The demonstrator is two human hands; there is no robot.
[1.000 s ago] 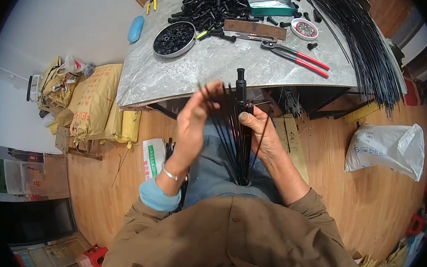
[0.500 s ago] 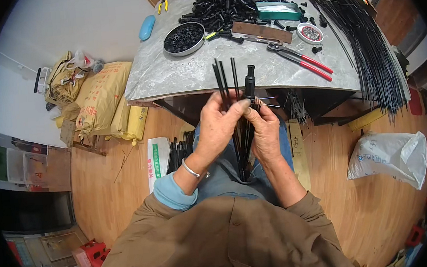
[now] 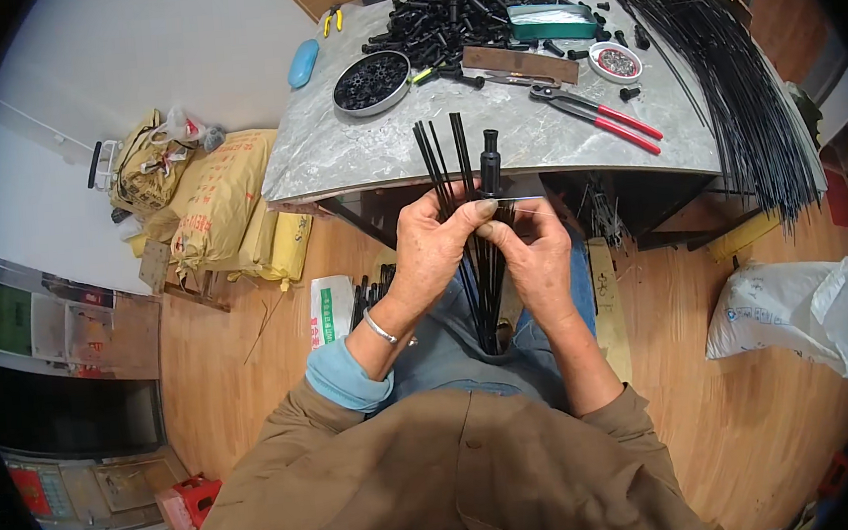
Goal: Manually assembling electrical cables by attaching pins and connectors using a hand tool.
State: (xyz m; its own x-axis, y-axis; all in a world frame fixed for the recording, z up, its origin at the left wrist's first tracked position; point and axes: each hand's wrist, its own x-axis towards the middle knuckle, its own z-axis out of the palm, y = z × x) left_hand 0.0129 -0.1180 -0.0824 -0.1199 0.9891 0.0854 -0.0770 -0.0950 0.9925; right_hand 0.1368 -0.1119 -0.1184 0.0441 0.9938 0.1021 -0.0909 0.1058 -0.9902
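Observation:
My left hand (image 3: 425, 252), a silver bangle at its wrist, is closed around several thin black rods (image 3: 462, 152) that stand upright over my lap. A black stepped tubular piece (image 3: 490, 164) rises beside the rods, its lower end against the left thumb. My right hand (image 3: 541, 268) sits just right of it, thumb and forefinger pinched on a thin pale wire (image 3: 520, 199) at the base of the tubular piece. The lower rods gather into a narrow bunch (image 3: 490, 334) between my thighs. Fingers hide where wire and rods meet.
On the grey table (image 3: 336, 162) lie a heap of black tubular parts (image 3: 454, 13), a bowl of black pieces (image 3: 371, 83), red-handled pliers (image 3: 597, 117), a small dish (image 3: 615, 62) and a green box (image 3: 554, 22). Long black rods (image 3: 750, 100) overhang its right edge. A white sack (image 3: 787, 316) stands on the floor.
My right hand has turned and shifted slightly right, its thumb and forefinger now pinching by the base of the tubular piece. The left hand keeps its hold. The whole view has shifted a little.

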